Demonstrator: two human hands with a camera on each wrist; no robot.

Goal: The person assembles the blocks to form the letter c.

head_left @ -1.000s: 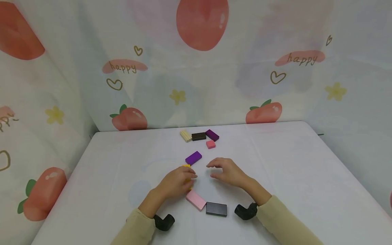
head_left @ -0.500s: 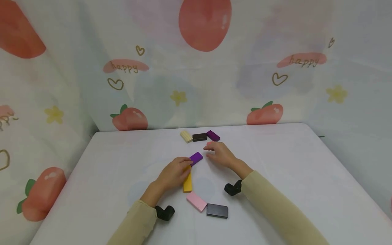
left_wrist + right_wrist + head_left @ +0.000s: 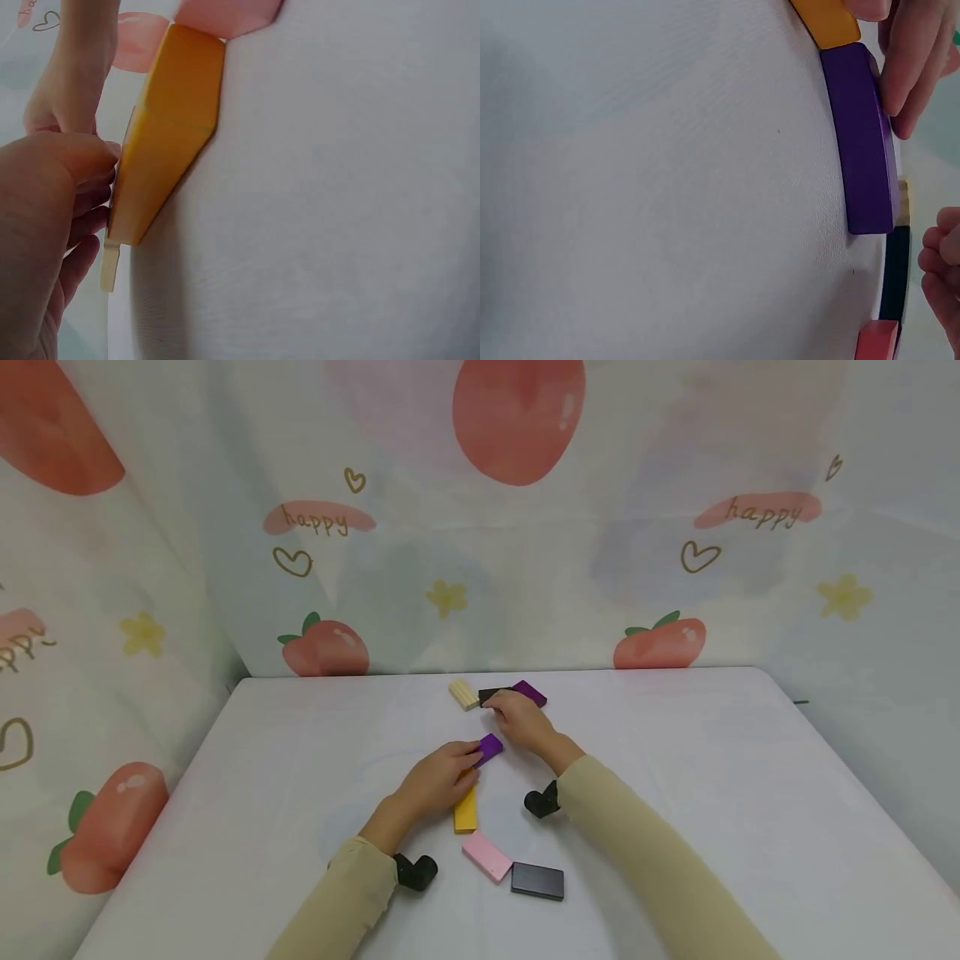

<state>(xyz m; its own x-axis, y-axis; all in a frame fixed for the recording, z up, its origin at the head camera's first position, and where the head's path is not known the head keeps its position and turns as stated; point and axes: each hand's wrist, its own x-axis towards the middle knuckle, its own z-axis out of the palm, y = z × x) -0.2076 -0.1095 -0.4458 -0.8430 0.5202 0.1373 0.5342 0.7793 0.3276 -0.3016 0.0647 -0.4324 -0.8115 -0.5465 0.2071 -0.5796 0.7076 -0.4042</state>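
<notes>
Nearest lie a black block [image 3: 537,881] and a pink block [image 3: 487,857], flat on the white table [image 3: 712,793], touching corner to corner. Just beyond them the yellow block [image 3: 465,810] lies lengthwise, its far end under the left hand [image 3: 438,777]. That hand's fingers rest on the near purple block [image 3: 491,748], which sits at the yellow block's far end; in the right wrist view two fingertips [image 3: 904,90] press its side, straight rather than curled, so the hand is pushing, not gripping. Further off, the right hand [image 3: 521,722] reaches over a small red block [image 3: 877,339] near the far row: cream block [image 3: 463,694], dark block [image 3: 491,694], second purple block [image 3: 529,692]. Its fingers are bent, but whether they pinch anything I cannot tell.

The blocks look like painted wood: light, rigid, smooth-faced, likely to slide easily on the cloth and unlikely to break. The long side faces would give the surest hold, thumb against fingers.

Compared with a second ago, the left hand has moved off the yellow block to the purple one, now nudged against the yellow block's end, and the right hand has gone forward from the middle of the table to cover the red block.
</notes>
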